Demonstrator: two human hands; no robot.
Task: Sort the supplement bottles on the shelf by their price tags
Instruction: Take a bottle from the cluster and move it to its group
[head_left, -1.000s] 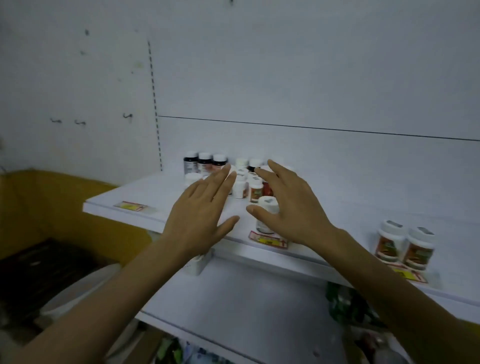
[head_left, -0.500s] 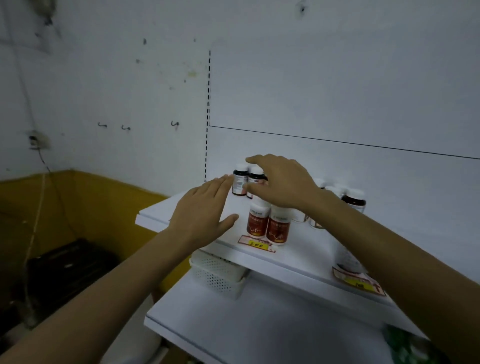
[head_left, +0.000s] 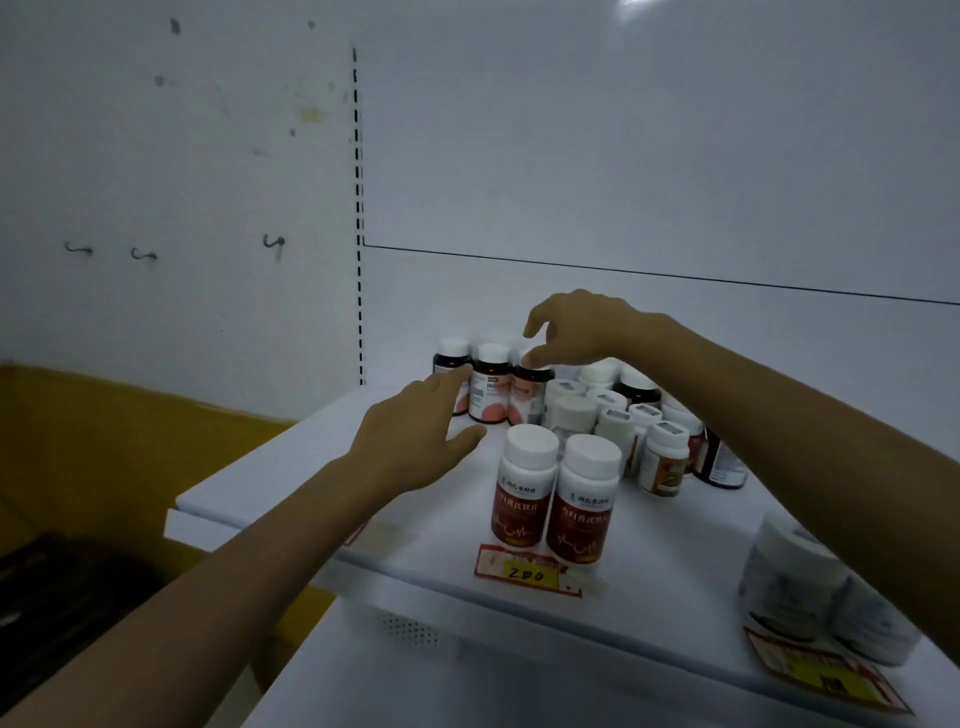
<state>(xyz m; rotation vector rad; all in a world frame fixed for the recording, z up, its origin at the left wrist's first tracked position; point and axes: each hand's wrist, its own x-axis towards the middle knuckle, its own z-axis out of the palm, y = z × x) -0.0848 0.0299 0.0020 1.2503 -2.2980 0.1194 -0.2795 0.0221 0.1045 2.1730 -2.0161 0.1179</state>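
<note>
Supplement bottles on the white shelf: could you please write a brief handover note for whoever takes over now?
Left hand: open, stretched toward three dark pink-labelled bottles at the back of the white shelf.
Right hand: open, poised over the rightmost one's cap, gripping nothing.
Done: two red-labelled white-capped bottles stand behind the red-and-yellow price tag marked 200.
Left: the mixed cluster of small white-capped bottles mid-shelf looks unsorted.

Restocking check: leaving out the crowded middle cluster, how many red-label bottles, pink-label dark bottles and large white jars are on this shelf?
Red-label bottles: 2
Pink-label dark bottles: 3
Large white jars: 2
Total: 7
</note>
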